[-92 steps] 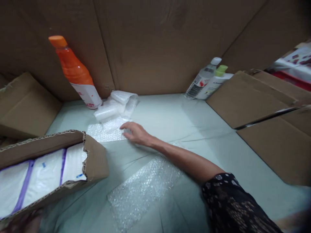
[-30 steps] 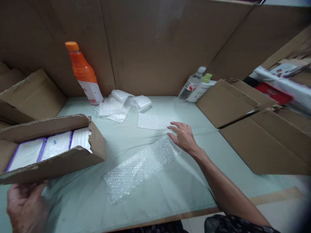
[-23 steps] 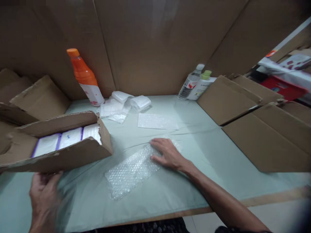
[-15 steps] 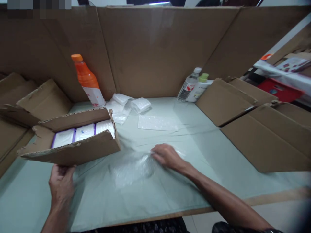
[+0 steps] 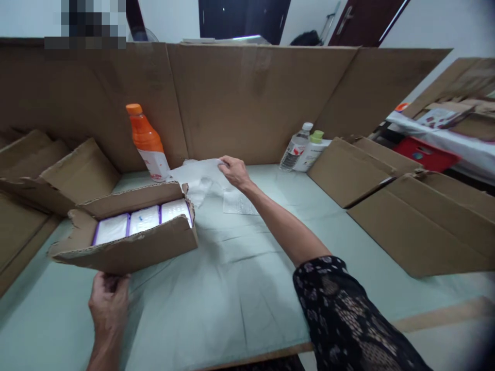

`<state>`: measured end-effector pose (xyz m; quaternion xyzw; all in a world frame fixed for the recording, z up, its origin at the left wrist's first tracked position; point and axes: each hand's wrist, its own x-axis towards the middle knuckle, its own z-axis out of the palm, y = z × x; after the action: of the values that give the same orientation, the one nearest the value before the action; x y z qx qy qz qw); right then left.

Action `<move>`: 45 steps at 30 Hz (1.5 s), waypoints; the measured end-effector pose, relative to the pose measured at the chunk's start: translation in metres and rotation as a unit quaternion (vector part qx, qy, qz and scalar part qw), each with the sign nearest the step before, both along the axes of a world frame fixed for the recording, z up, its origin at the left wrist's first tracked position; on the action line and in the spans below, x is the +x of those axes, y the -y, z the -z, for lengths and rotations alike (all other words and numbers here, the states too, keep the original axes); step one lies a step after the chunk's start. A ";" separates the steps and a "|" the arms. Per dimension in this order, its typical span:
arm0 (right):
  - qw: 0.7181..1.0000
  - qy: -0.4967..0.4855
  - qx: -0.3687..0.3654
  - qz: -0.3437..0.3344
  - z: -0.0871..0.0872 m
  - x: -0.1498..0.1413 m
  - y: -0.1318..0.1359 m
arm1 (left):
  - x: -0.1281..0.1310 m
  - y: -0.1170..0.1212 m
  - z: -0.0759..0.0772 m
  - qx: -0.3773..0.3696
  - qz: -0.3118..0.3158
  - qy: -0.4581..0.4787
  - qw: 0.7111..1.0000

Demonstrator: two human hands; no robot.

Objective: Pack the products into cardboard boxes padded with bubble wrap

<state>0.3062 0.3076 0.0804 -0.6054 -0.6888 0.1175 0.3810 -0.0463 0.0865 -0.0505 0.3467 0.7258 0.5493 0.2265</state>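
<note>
My left hand [image 5: 110,299] grips the underside of an open cardboard box [image 5: 131,252] at its near side, its fingertips partly hidden beneath it. Inside the box stand three white packs [image 5: 144,220] with purple edges, side by side. Reaching toward the back of the table, my right hand [image 5: 235,171] pinches the right end of a thin sheet of bubble wrap [image 5: 203,167]. Beneath and in front of that sheet lie more pieces of bubble wrap [image 5: 240,203], one of them flat and partly covered by my right forearm.
An orange bottle [image 5: 147,141] leans at the back left against a cardboard wall [image 5: 247,103]. A clear water bottle [image 5: 297,148] and a white bottle with a green cap [image 5: 312,152] stand back right. Cardboard boxes [image 5: 421,221] line the right side, others [image 5: 81,170] the left.
My right hand has carried the bubble wrap from the near middle of the table to the pile at the back. My left hand still holds the box. The view has tilted up.
</note>
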 end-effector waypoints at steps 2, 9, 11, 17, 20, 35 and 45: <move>1.000 0.008 -0.008 0.025 0.005 -0.018 -0.013 | 0.000 0.001 0.003 0.006 0.006 0.014 1.000; 0.965 -0.159 -0.060 -0.198 0.058 -0.047 0.063 | -0.001 0.004 0.009 0.024 0.003 0.011 1.000; 0.934 -0.228 -0.117 -0.249 0.074 -0.058 0.093 | -0.004 0.004 0.009 0.014 0.004 0.012 1.000; 0.887 -0.346 -0.195 -0.234 0.082 -0.073 0.132 | 0.002 0.010 -0.002 0.000 0.019 0.013 1.000; 0.900 -0.344 -0.183 -0.194 0.075 -0.051 0.145 | 0.022 0.017 -0.011 -0.023 0.072 0.058 0.995; 0.983 -0.008 -0.136 0.121 0.090 0.115 0.140 | 0.080 0.021 -0.016 -0.007 0.132 0.113 0.985; 0.984 -0.008 -0.105 0.145 0.107 0.117 0.113 | 0.085 0.026 -0.018 -0.019 0.142 0.114 0.983</move>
<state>0.4233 0.1947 -0.0266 -0.7349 -0.5743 0.1371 0.3337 0.0389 0.0601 -0.0325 0.3768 0.6492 0.5334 0.3899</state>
